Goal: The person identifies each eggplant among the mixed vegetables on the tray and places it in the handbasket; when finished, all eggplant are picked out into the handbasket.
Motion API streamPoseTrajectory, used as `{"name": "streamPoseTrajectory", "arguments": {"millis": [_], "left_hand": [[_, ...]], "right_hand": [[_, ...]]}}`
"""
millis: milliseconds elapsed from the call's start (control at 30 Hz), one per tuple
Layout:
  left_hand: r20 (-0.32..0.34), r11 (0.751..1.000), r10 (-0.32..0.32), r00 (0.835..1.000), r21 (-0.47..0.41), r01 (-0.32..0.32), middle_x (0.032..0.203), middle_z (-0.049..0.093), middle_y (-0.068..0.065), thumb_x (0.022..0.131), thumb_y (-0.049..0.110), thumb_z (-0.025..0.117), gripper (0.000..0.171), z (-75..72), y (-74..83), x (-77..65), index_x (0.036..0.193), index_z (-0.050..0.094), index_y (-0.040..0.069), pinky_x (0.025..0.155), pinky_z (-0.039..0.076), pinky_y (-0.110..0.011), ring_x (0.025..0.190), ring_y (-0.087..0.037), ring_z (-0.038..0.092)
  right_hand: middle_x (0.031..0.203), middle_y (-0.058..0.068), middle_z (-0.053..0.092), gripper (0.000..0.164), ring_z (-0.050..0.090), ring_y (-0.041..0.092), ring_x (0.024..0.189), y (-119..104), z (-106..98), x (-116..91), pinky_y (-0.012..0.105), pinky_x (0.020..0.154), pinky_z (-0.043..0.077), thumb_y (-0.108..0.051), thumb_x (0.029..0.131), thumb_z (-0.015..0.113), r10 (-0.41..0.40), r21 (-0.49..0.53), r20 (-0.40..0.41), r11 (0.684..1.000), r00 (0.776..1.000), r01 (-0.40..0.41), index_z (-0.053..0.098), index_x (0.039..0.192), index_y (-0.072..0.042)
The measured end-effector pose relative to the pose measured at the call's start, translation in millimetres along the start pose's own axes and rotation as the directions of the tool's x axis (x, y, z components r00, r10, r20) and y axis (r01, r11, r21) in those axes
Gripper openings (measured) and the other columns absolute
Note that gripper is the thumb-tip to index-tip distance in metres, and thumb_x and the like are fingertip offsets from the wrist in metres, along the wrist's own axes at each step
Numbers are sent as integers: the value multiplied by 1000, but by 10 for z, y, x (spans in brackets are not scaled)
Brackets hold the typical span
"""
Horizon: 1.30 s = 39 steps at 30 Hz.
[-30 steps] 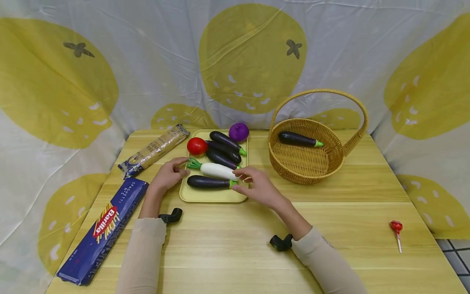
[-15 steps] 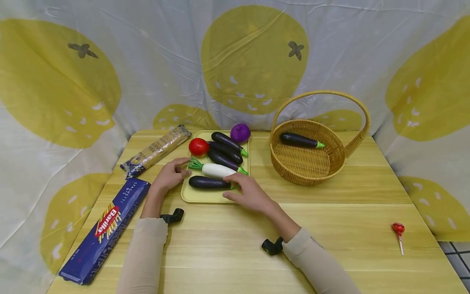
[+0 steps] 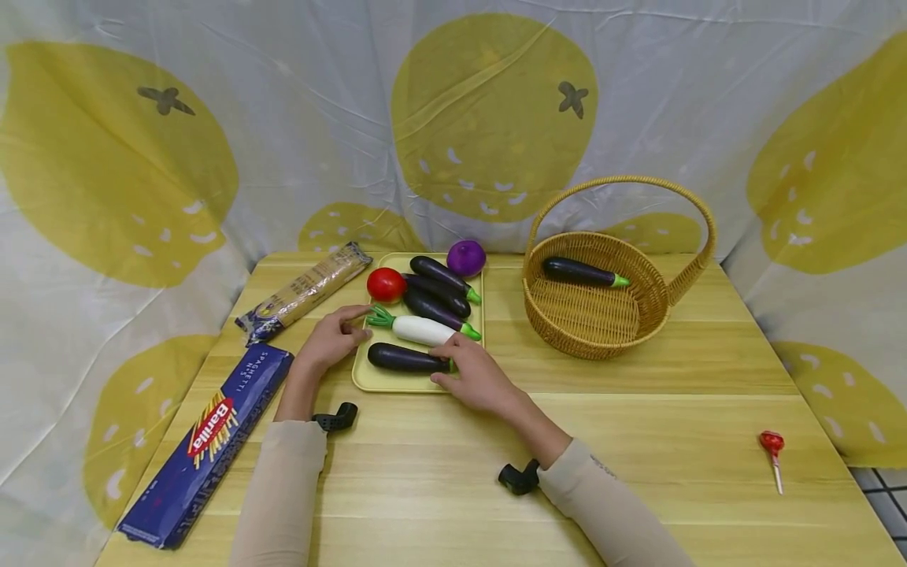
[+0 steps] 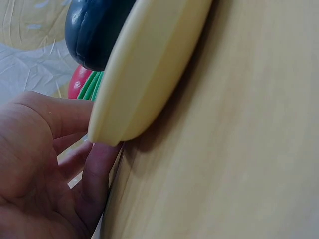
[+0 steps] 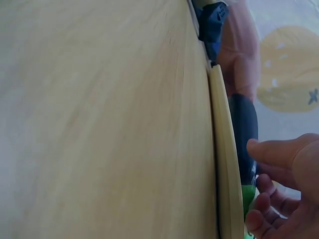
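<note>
Straddling the stem end of the nearest eggplant (image 3: 402, 358), the right hand (image 3: 478, 376) has its thumb on the near side and curled fingers on the far side; whether they pinch it I cannot tell. That eggplant lies on the yellow tray (image 3: 397, 382), just in front of a white radish (image 3: 423, 331). The left hand (image 3: 329, 340) pinches the tray's left rim. Beyond the radish lie three more eggplants (image 3: 429, 305) and a tomato (image 3: 386, 285); a wicker basket (image 3: 584, 316) to the right holds another eggplant (image 3: 577, 272)
</note>
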State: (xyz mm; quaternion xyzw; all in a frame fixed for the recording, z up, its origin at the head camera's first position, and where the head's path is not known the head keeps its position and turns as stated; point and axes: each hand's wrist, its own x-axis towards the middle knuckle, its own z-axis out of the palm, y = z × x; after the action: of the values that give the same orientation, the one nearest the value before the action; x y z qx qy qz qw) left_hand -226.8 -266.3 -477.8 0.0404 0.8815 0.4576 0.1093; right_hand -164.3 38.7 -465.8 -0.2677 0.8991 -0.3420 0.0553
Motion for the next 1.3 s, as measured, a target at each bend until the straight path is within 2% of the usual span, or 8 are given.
{"name": "streamPoseTrajectory", "arguments": {"millis": [100,267,400,700,933,1300], "left_hand": [[4,1000,-3,1000,-5,3,154,46,-14,101,15,65,56,-8,-5,6,154,50,15,67,52,-26,81,-18,57],[6,1000,-12,1000,-2,12,154,45,-15,101,16,65,57,-12,-19,14,155,49,16,69,54,-26,85,-19,57],[5,1000,-14,1000,-4,14,154,46,-14,101,17,65,57,-8,-20,19,155,49,15,70,54,-26,87,-19,57],[-4,1000,-7,1000,-12,7,151,48,-13,100,16,66,55,-1,11,24,154,51,16,67,52,-26,81,-19,57],[-6,1000,-12,1000,-5,12,151,48,-13,100,16,66,55,-8,14,24,154,51,16,67,52,-25,83,-19,57],[-12,1000,-10,1000,19,10,151,48,-15,101,16,66,55,-4,-15,12,154,51,16,66,52,-26,80,-20,58]], "right_hand": [[115,2,59,35,56,18,105,-12,10,9,38,94,50,-27,96,74,20,-13,-9,1000,1000,-20,71,129,-16],[123,1,68,25,59,21,116,-12,23,26,41,102,48,-25,95,76,15,-21,-21,1000,1000,-16,73,119,-17],[123,3,71,30,61,23,119,-6,20,34,43,105,48,-25,95,75,5,-29,-18,1000,1000,-6,73,122,-13],[122,4,71,31,60,23,117,23,-23,16,43,103,49,-26,97,72,-18,-23,-24,1000,1000,17,74,126,-14],[128,7,70,32,59,27,126,16,-181,-52,47,110,46,-24,97,72,-6,44,-39,999,999,8,74,128,-14],[126,8,68,32,63,27,122,176,-469,-213,46,106,50,-20,99,70,-33,105,-69,994,997,40,71,130,-11]]}}
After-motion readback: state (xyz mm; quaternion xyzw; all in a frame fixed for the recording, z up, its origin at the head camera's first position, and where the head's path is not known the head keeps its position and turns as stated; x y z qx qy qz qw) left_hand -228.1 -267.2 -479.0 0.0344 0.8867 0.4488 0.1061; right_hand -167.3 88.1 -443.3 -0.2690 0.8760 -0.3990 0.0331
